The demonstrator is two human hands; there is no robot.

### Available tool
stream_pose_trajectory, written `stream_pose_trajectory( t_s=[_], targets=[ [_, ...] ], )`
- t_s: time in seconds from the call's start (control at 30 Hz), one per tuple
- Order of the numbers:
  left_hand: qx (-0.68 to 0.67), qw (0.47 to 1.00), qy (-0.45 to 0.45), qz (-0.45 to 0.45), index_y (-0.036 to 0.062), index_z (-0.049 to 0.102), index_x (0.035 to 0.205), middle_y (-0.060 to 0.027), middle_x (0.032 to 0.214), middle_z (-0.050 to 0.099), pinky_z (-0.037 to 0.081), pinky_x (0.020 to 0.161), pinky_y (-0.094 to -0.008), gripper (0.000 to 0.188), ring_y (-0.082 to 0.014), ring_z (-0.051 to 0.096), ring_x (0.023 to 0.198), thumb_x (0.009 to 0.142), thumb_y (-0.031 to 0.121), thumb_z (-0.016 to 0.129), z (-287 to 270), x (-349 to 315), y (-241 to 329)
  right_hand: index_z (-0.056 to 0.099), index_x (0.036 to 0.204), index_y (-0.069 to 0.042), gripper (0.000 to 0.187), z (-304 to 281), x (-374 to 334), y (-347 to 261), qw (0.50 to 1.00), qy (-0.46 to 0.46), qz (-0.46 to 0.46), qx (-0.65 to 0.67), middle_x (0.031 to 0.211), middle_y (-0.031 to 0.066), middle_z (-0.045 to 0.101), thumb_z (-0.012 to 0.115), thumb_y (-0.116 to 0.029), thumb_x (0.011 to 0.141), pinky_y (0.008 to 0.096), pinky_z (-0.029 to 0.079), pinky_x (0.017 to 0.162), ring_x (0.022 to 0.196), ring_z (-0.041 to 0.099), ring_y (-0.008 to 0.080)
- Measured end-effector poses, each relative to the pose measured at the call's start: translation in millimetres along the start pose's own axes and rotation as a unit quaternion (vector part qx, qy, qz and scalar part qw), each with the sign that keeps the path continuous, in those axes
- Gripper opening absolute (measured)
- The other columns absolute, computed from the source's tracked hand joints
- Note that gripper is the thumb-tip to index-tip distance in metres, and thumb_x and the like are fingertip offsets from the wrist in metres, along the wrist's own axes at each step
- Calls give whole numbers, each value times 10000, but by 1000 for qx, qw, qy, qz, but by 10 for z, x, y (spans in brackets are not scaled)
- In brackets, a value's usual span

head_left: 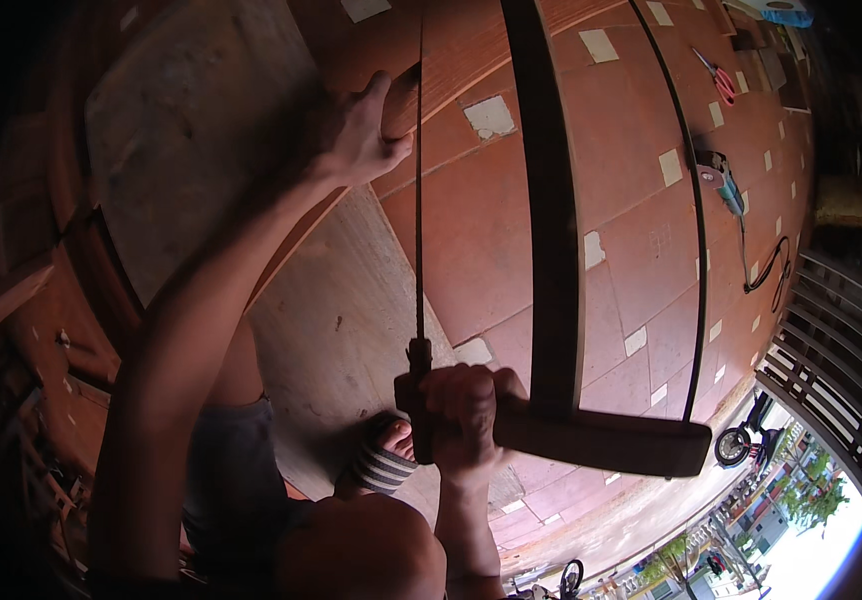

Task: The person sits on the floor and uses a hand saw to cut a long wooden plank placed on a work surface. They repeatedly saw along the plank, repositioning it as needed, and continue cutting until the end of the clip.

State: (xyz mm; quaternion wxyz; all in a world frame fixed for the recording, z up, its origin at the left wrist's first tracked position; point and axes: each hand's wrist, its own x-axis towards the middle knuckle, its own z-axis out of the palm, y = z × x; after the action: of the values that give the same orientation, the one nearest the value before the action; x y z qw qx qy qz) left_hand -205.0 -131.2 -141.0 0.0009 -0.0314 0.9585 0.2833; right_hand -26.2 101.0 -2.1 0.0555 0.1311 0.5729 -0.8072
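A wooden frame saw stretches away from me, with its long thin blade [419, 230] on the left, a dark middle beam [554, 250] and a tension cord [696, 260] on the right. My right hand [463, 412] is closed round the saw's near end, where the wooden end piece [611, 441] meets the blade's handle. A reddish wooden board [466, 70] runs slantwise under the blade. Just left of the blade, my left hand [363, 140] grips this board, thumb and fingers at its edges. Whether the teeth are in the wood is too dark to tell.
Under the board lies a wide, worn wooden panel [336, 290], my sandalled foot [387, 460] beside it. On the tiled floor [641, 290] to the right are a corded power tool [721, 182] and red-handled scissors [719, 82]. Beyond stand a slatted gate [841, 350] and a motorbike [741, 442].
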Motion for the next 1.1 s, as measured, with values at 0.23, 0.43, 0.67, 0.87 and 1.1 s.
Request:
stream_pose_trajectory(
  t_s=[0.23, 0.43, 0.67, 0.87, 1.1],
  targets=[
    [31, 997, -44, -48, 23, 474, 1107, -230, 761, 704, 592, 673, -519, 498, -455, 715, 742, 810, 266, 790, -59, 8, 173, 418, 786, -93, 352, -177, -397, -83, 998, 0, -5, 61, 615, 51, 484, 590, -220, 1065, 405, 488, 609, 548, 492, 192],
    [53, 999, -7, -1, 26, 481, 1108, -215, 736, 699, 590, 672, -512, 509, -454, 712, 732, 804, 271, 808, -68, 5, 296, 586, 802, 7, 330, 510, 1533, 377, 999, 6, -50, -15, 664, 84, 596, 674, -213, 1031, 344, 533, 632, 617, 608, 175],
    [51, 995, -62, -61, 29, 489, 1103, -206, 755, 695, 591, 695, -488, 515, -408, 718, 727, 788, 278, 812, -90, 27, 160, 460, 856, -33, 297, 75, 532, 211, 998, -41, -14, 40, 670, 83, 539, 593, -187, 1072, 377, 521, 677, 623, 556, 190],
    [79, 994, -58, -51, 27, 499, 1118, -186, 769, 707, 599, 727, -486, 518, -376, 730, 728, 791, 299, 795, -56, 11, 201, 467, 837, -67, 340, -235, -895, -322, 999, 13, 10, 34, 633, 87, 540, 639, -272, 1046, 426, 510, 600, 543, 532, 221],
    [69, 995, -48, -50, 15, 518, 1125, -199, 775, 728, 599, 796, -486, 524, -383, 741, 765, 791, 324, 779, -94, 7, 299, 498, 753, -33, 351, 567, 1387, 404, 995, 0, -89, -44, 649, 51, 483, 621, -183, 1047, 392, 514, 653, 593, 500, 177]
  ],
)
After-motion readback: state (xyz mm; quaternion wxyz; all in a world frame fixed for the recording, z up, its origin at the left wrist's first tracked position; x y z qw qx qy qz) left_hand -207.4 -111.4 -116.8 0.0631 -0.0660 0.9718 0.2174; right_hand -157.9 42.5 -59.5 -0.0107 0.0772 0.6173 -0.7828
